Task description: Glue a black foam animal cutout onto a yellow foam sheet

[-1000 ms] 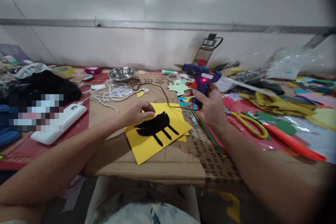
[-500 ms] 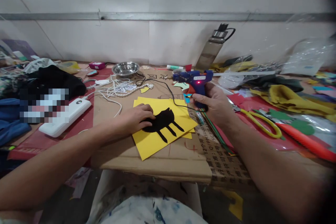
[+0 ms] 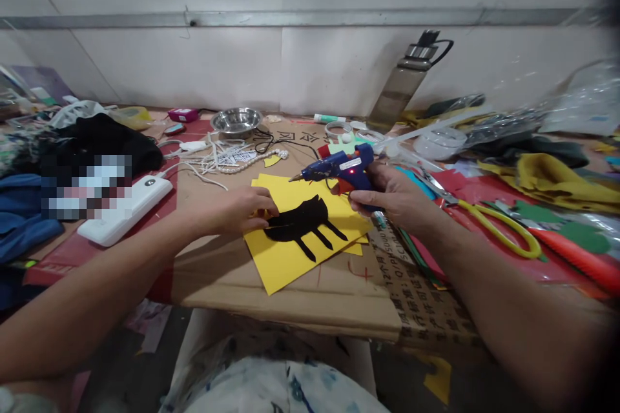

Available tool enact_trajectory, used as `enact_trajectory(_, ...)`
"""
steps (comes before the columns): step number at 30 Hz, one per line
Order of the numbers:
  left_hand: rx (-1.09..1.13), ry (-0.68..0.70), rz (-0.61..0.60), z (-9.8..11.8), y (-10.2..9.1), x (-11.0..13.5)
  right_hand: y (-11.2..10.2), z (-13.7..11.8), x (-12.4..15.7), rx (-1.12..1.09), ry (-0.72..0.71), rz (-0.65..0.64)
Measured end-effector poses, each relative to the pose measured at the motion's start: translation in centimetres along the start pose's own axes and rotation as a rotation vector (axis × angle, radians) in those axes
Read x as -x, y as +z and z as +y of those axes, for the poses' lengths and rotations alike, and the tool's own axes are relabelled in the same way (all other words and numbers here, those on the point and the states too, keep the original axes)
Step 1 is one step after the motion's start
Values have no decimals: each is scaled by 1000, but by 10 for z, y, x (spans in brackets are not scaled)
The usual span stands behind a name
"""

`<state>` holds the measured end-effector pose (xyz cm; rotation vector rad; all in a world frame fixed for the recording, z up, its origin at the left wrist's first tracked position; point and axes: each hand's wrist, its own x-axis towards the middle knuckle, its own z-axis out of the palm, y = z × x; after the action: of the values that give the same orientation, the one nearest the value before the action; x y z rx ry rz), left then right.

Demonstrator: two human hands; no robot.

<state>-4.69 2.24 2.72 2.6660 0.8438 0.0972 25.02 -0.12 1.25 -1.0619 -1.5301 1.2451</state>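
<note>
My right hand [image 3: 387,193] is wrapped round the handle of a blue hot glue gun [image 3: 356,171], its small red light lit. The gun's nozzle points left, above the yellow paper, and a long pale glue stick [image 3: 431,129] sticks out of its back. At the left end of a black animal-shaped cutout [image 3: 303,219], my left hand [image 3: 247,210] has its fingers curled, pinching the edge. A thin light line runs along the cutout near these fingers. The cutout lies on yellow paper sheets [image 3: 276,271], its strip legs pointing toward me.
Cardboard [image 3: 217,281] covers the table. On the left lie a white power bank [image 3: 126,210], cables and dark cloth [image 3: 111,148]. Behind are a metal bowl [image 3: 237,121] and a tilted bottle [image 3: 402,87]. Yellow-handled scissors [image 3: 504,229] and an orange-handled tool [image 3: 576,258] lie right.
The glue gun has come lower and nearer the yellow paper, its nozzle now tilted down to the left. My left fingers have shifted back to the cutout's left edge. The view has moved slightly.
</note>
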Motion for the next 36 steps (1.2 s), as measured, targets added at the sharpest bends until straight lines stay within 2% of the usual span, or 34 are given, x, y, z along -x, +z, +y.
enact_trajectory(7,-165,95,64,3,10,2,-3,7,-2,-12,11,12)
enact_trajectory(9,-151,95,103,2,15,2,-2,7,-2,-21,22,29)
enact_trajectory(13,76,-47,235,0,24,-1,3,11,-4,-64,44,92)
enact_trajectory(15,224,-136,260,0,26,-3,6,15,-5,-94,55,125)
enact_trajectory(21,542,-209,231,0,20,-7,10,26,-8,-148,142,139)
enact_trajectory(27,786,-215,199,-4,15,-10,14,25,-7,-154,138,135)
enact_trajectory(29,851,-191,182,-6,12,-9,16,26,-6,-162,141,149)
enact_trajectory(32,869,-79,165,-8,8,-8,19,26,-5,-181,161,158)
enact_trajectory(36,709,4,277,-8,12,-11,21,25,-5,-185,172,140)
